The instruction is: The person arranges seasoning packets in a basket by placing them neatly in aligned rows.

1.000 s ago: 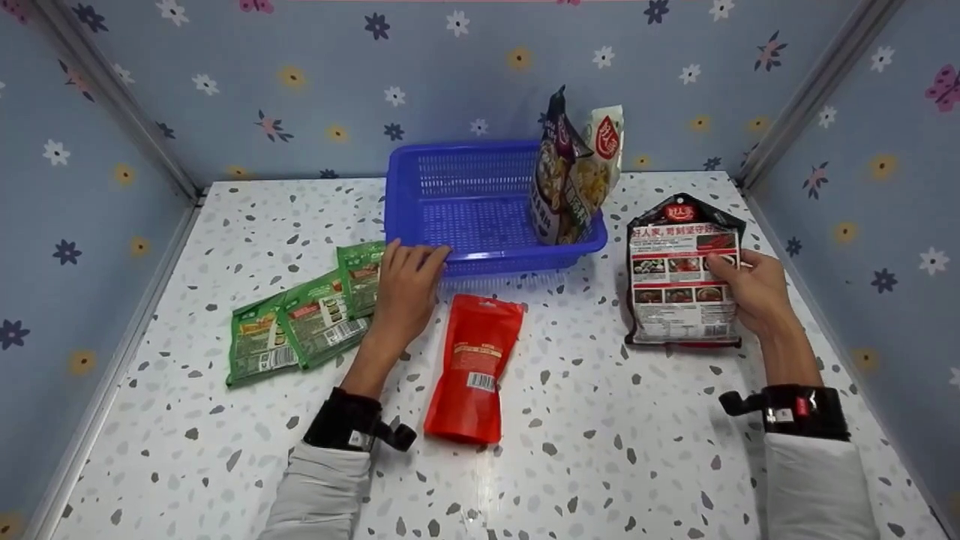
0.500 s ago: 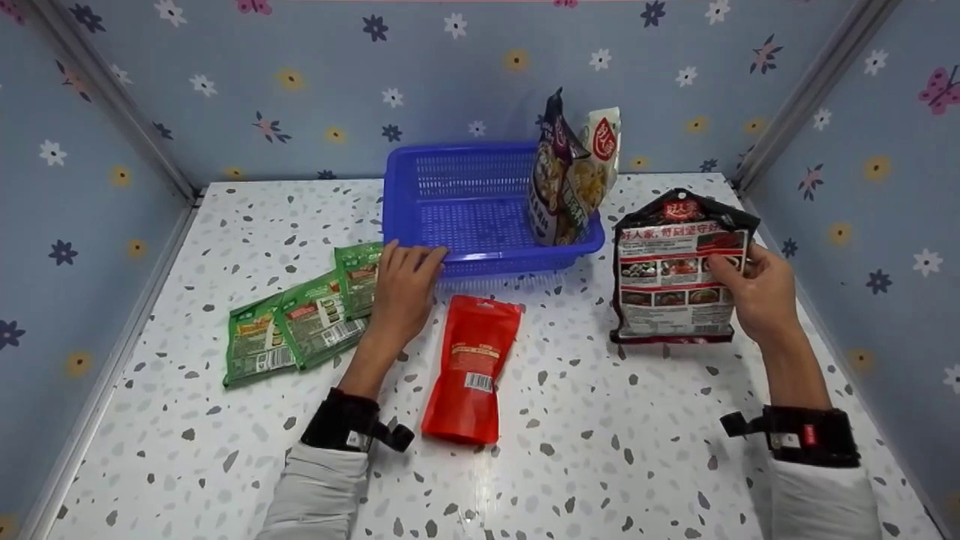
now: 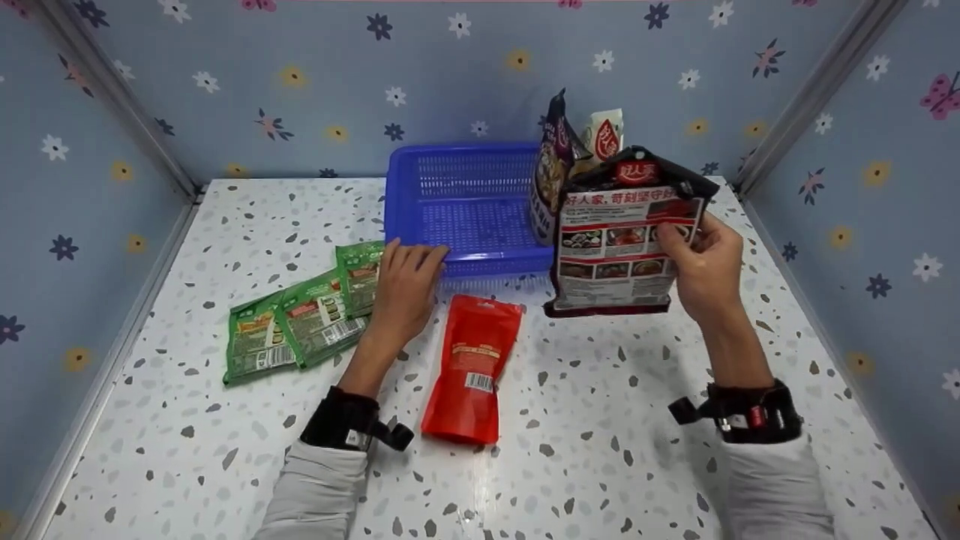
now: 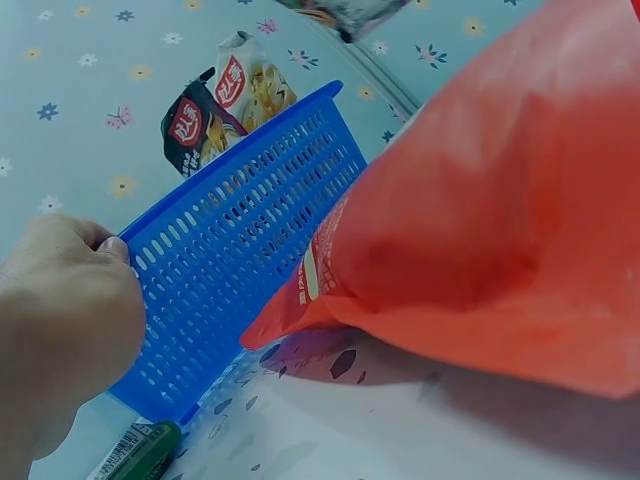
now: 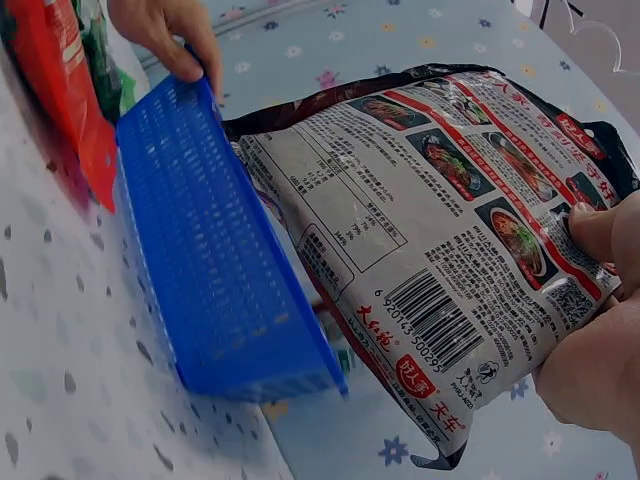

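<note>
My right hand [image 3: 709, 262] pinches the right side of a black-edged food packet [image 3: 619, 247], thumb on its printed white back. The packet hangs upright off the table, in front of the right end of a blue plastic basket [image 3: 465, 259]. My left hand [image 3: 409, 289] grips the basket's near-left rim; in the left wrist view the thumb [image 4: 115, 248] lies over that rim. Two food pouches stand in the basket's right end: a dark pouch [image 3: 550, 176] and a pale-topped pouch [image 3: 606, 131], the latter partly hidden behind the held packet.
A red pouch [image 3: 472, 367] lies on the speckled table [image 3: 585, 450] in front of the basket, between the forearms. Several overlapping green packets [image 3: 315, 311] lie left of my left hand. Flowered walls [image 3: 480, 75] enclose the back and sides.
My right hand has lifted the black-edged packet and carried it left and up, from the right of the basket to its right end. The left hand has stayed on the rim.
</note>
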The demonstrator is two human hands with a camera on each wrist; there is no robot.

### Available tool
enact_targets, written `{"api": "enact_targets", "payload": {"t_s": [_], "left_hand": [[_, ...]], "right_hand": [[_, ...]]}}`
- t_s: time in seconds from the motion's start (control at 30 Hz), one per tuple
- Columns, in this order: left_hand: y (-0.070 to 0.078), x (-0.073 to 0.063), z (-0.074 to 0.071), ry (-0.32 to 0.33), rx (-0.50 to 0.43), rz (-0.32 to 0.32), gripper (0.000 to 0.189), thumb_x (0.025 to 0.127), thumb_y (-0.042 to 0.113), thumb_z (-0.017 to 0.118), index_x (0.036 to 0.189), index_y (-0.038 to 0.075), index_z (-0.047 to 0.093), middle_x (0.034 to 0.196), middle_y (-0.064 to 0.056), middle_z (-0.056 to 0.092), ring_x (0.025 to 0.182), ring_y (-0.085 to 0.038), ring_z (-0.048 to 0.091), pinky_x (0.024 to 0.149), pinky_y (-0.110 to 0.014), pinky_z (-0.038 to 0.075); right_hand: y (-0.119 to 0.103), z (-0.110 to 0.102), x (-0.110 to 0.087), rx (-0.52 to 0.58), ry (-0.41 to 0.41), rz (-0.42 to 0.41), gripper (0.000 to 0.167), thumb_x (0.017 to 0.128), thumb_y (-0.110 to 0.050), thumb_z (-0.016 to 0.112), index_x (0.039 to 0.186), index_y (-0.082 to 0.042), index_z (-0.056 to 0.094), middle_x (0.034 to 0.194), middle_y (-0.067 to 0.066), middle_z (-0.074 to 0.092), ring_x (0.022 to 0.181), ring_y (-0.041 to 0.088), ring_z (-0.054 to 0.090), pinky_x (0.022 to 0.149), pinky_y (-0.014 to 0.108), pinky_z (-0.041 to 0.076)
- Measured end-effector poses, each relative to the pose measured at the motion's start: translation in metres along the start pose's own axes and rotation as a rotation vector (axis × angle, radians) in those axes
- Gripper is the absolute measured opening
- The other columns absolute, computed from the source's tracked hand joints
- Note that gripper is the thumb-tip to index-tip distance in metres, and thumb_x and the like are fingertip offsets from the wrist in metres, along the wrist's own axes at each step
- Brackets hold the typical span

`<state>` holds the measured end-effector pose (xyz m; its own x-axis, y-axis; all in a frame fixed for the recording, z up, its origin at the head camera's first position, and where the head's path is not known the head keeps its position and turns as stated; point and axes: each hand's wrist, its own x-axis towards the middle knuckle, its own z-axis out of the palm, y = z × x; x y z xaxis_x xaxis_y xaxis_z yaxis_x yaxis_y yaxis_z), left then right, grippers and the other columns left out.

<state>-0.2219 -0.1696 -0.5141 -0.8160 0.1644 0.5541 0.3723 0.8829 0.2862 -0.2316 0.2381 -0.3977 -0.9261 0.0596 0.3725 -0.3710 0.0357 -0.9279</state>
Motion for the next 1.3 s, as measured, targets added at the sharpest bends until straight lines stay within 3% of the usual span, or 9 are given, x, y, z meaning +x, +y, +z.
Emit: {"api": "enact_targets", "payload": {"t_s": [0.17, 0.37, 0.47, 0.6, 0.7, 0.87, 1.03, 1.17, 1.3], "left_hand": [[0.003, 0.001, 0.0, -0.005, -0.044, -0.012, 0.036, 0.118, 0.019, 0.058, 0.15, 0.008, 0.07, 0.135, -0.018, 0.077, 0.129, -0.042, 0.067, 0.136, -0.064, 0.035], [0.014, 0.005, -0.004, 0.048, -0.182, -0.05, 0.039, 0.118, 0.025, 0.058, 0.152, 0.008, 0.068, 0.143, -0.018, 0.074, 0.142, -0.042, 0.063, 0.141, -0.07, 0.024], [0.023, 0.009, -0.011, 0.103, -0.327, -0.071, 0.039, 0.118, 0.024, 0.057, 0.15, 0.005, 0.069, 0.147, -0.019, 0.073, 0.146, -0.041, 0.062, 0.141, -0.071, 0.023], [0.037, 0.013, -0.025, 0.184, -0.602, -0.123, 0.039, 0.116, 0.02, 0.056, 0.149, 0.003, 0.069, 0.15, -0.018, 0.072, 0.148, -0.038, 0.063, 0.135, -0.065, 0.039], [0.048, 0.013, -0.037, 0.196, -0.757, -0.166, 0.044, 0.114, 0.025, 0.054, 0.152, 0.006, 0.068, 0.154, -0.014, 0.071, 0.15, -0.032, 0.063, 0.129, -0.059, 0.048], [0.062, 0.011, -0.052, 0.138, -0.87, -0.199, 0.058, 0.109, 0.038, 0.059, 0.159, 0.009, 0.062, 0.161, -0.01, 0.067, 0.157, -0.029, 0.058, 0.135, -0.059, 0.041], [0.071, 0.007, -0.058, 0.084, -0.959, -0.21, 0.073, 0.101, 0.042, 0.073, 0.164, 0.009, 0.055, 0.166, -0.011, 0.063, 0.16, -0.028, 0.056, 0.138, -0.053, 0.039], [0.081, 0.004, -0.06, 0.023, -1.1, -0.187, 0.081, 0.099, 0.031, 0.083, 0.168, 0.008, 0.048, 0.162, -0.013, 0.065, 0.151, -0.027, 0.063, 0.132, -0.045, 0.049], [0.092, 0.002, -0.063, -0.066, -1.224, -0.164, 0.079, 0.098, 0.016, 0.087, 0.167, 0.009, 0.05, 0.151, -0.015, 0.072, 0.132, -0.029, 0.076, 0.113, -0.042, 0.065]], "right_hand": [[-0.002, 0.035, 0.003, 0.051, -0.018, -0.038, 0.019, 0.105, -0.009, 0.079, 0.124, -0.005, 0.08, 0.107, 0.005, 0.087, 0.093, 0.018, 0.085, 0.081, 0.03, 0.068], [-0.005, 0.069, 0.001, 0.052, -0.066, -0.079, 0.023, 0.106, -0.009, 0.077, 0.128, -0.003, 0.078, 0.109, 0.004, 0.087, 0.096, 0.02, 0.086, 0.084, 0.033, 0.069], [-0.006, 0.082, -0.001, 0.067, -0.08, -0.091, 0.024, 0.106, -0.009, 0.076, 0.128, -0.002, 0.078, 0.109, 0.005, 0.087, 0.095, 0.021, 0.086, 0.083, 0.033, 0.069], [-0.008, 0.092, -0.003, 0.066, -0.074, -0.104, 0.025, 0.105, -0.009, 0.076, 0.129, -0.001, 0.078, 0.11, 0.006, 0.087, 0.095, 0.021, 0.086, 0.082, 0.032, 0.069], [-0.01, 0.096, -0.006, 0.058, -0.063, -0.111, 0.027, 0.106, -0.01, 0.076, 0.132, -0.002, 0.077, 0.111, 0.006, 0.087, 0.097, 0.022, 0.086, 0.083, 0.033, 0.069], [-0.013, 0.099, -0.009, 0.075, -0.046, -0.106, 0.029, 0.108, -0.01, 0.075, 0.136, -0.003, 0.076, 0.114, 0.007, 0.087, 0.1, 0.022, 0.086, 0.085, 0.034, 0.07], [-0.016, 0.103, -0.012, 0.12, -0.049, -0.121, 0.03, 0.108, -0.009, 0.072, 0.137, -0.002, 0.075, 0.116, 0.011, 0.086, 0.099, 0.022, 0.085, 0.084, 0.033, 0.069], [-0.018, 0.107, -0.015, 0.155, -0.061, -0.127, 0.028, 0.108, -0.008, 0.071, 0.135, -0.001, 0.074, 0.115, 0.01, 0.086, 0.098, 0.022, 0.085, 0.084, 0.034, 0.069], [-0.02, 0.111, -0.019, 0.167, -0.073, -0.124, 0.026, 0.108, -0.007, 0.07, 0.133, -0.001, 0.074, 0.114, 0.009, 0.086, 0.097, 0.022, 0.084, 0.083, 0.034, 0.069]]}}
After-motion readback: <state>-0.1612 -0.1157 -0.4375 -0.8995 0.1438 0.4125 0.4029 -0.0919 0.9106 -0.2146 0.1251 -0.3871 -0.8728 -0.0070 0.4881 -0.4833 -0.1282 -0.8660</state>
